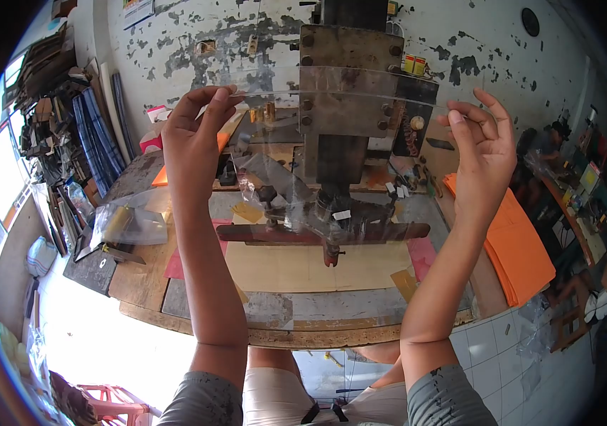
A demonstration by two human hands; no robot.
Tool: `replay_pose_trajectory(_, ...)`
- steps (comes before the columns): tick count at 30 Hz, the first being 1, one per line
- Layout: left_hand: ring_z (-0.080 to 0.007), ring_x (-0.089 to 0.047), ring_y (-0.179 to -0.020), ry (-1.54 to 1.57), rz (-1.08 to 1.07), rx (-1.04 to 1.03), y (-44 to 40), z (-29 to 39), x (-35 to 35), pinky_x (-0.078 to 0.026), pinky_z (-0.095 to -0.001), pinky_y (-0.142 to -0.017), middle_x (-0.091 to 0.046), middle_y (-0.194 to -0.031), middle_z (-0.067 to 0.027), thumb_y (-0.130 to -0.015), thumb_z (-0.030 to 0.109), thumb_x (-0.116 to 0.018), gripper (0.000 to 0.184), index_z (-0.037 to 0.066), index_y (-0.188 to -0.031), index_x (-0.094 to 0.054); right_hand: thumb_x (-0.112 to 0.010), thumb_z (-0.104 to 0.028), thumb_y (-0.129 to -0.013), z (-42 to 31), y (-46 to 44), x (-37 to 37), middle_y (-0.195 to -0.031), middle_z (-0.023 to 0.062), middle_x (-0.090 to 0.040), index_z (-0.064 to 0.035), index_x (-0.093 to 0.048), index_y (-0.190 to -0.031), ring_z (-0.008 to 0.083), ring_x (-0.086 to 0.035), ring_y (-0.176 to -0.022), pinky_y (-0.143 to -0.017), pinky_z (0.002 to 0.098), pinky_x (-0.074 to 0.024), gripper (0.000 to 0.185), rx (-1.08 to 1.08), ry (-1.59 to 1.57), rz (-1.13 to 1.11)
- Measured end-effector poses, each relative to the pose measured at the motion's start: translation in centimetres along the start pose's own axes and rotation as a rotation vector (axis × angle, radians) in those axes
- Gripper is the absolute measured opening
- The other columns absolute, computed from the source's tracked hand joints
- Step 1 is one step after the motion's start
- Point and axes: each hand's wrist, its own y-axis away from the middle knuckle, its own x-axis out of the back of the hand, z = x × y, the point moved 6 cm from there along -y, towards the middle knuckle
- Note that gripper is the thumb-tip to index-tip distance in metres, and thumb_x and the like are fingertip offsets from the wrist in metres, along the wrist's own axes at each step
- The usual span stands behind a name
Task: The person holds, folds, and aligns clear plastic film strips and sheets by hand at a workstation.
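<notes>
A clear plastic sheet (269, 131) is stretched across in front of me at about head height, its upper edge nearly level. My left hand (200, 117) pinches one top corner between thumb and fingers. At the opposite corner, my right hand (479, 138) grips the edge with thumb and forefinger, the other fingers raised and spread. Through the sheet I see a dark metal press (350, 78) with a reddish crossbar (325, 234). Beneath the bar lies a pale yellow board (296, 270), with pink and tan pieces at its ends.
A stack of orange sheets (520, 248) lies on the right of the bench. Crumpled clear plastic (122, 220) sits at the left. Blue rolls (97, 135) lean against the wall. Another person (605, 298) is at the far right. A pink stool (115, 405) stands lower left.
</notes>
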Motion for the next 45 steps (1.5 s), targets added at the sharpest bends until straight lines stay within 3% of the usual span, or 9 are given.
replay_pose_trajectory(16,-0.0168,-0.070,-0.105,-0.103,-0.004,-0.005,0.1,0.2,0.3,-0.051,-0.0290,-0.097,-0.075,-0.109,-0.0133,-0.099,0.024,-0.068,0.031,-0.005,-0.111,-0.067,-0.066,0.000,-0.095,0.0,0.0,0.0,-0.105,0.0157,-0.071,0.0054,-0.055,-0.129,0.0182,-0.072,-0.090,-0.083,0.0297,-0.0583,0.036,-0.013,-0.002,0.006)
replay_pose_trajectory(19,-0.0212,-0.068,-0.112,-0.031,-0.002,-0.012,0.0,0.0,0.2,-0.051,-0.0340,-0.104,-0.073,-0.110,-0.0140,-0.099,0.023,-0.068,0.030,-0.004,-0.112,-0.066,-0.066,0.000,-0.095,0.1,0.0,0.0,-0.105,0.0154,-0.071,0.0054,-0.055,-0.129,0.0176,-0.071,-0.090,-0.084,0.0293,-0.0578,0.036,-0.012,0.001,0.006)
replay_pose_trajectory(31,-0.0188,-0.069,-0.109,-0.061,-0.020,-0.026,0.2,0.6,-0.3,-0.050,-0.0333,-0.104,-0.074,-0.110,-0.0147,-0.099,0.022,-0.068,0.030,-0.005,-0.112,-0.066,-0.066,0.000,-0.095,0.8,-0.2,0.2,-0.105,0.0148,-0.071,0.0047,-0.055,-0.129,0.0169,-0.071,-0.090,-0.084,0.0287,-0.0566,0.036,-0.036,-0.010,0.011)
replay_pose_trajectory(34,-0.0151,-0.070,-0.100,-0.030,0.009,-0.044,0.2,0.4,-0.4,-0.052,-0.0275,-0.093,-0.075,-0.102,-0.0116,-0.099,0.020,-0.067,0.026,-0.005,-0.108,-0.069,-0.066,0.001,-0.095,1.9,-0.3,0.1,-0.105,0.0146,-0.071,0.0044,-0.054,-0.127,0.0174,-0.071,-0.090,-0.083,0.0287,-0.0566,0.034,-0.053,-0.030,0.005)
replay_pose_trajectory(45,-0.0146,-0.071,-0.093,-0.014,0.080,-0.046,0.1,-0.7,-0.7,-0.052,-0.0281,-0.091,-0.075,-0.097,-0.0107,-0.100,0.019,-0.067,0.025,-0.004,-0.108,-0.069,-0.065,0.001,-0.096,3.5,-0.5,-0.5,-0.105,0.0144,-0.071,0.0041,-0.053,-0.127,0.0166,-0.071,-0.090,-0.083,0.0281,-0.0557,0.033,-0.089,-0.007,-0.001)
